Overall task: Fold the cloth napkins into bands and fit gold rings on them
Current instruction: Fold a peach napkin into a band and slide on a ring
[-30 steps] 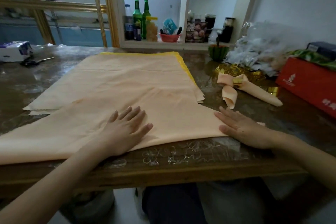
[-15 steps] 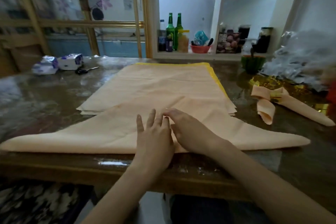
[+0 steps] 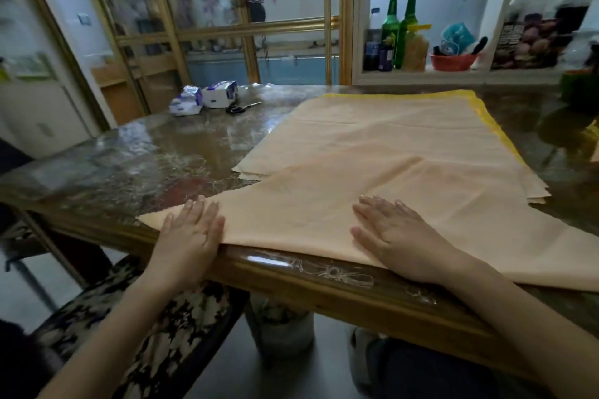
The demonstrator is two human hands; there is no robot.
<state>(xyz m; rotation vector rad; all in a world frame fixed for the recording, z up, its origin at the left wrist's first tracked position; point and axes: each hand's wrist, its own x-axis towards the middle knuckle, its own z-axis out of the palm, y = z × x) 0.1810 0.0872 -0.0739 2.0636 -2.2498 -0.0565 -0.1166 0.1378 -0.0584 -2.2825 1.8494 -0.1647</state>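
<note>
I have both hands flat on the peach cloth napkin (image 3: 308, 214), which lies folded into a wide triangle along the near rim of the table (image 3: 155, 155). My left hand (image 3: 191, 232), fingers close together, presses its left tip. My right hand (image 3: 397, 233), fingers slightly spread, presses the middle.

The worries, as I judge them:
- The long fold sits right at the rim on a glossy cover. If I lift one hand carelessly, the cloth could slide toward my lap.
- The triangle's far part overlaps the stack of napkins (image 3: 372, 129), so the next fold may drag the top sheet along.
- The two layers can creep apart under uneven pressure, which would give a crooked band.
- No gold rings show in this view, so I would be reaching for them blind.
</note>
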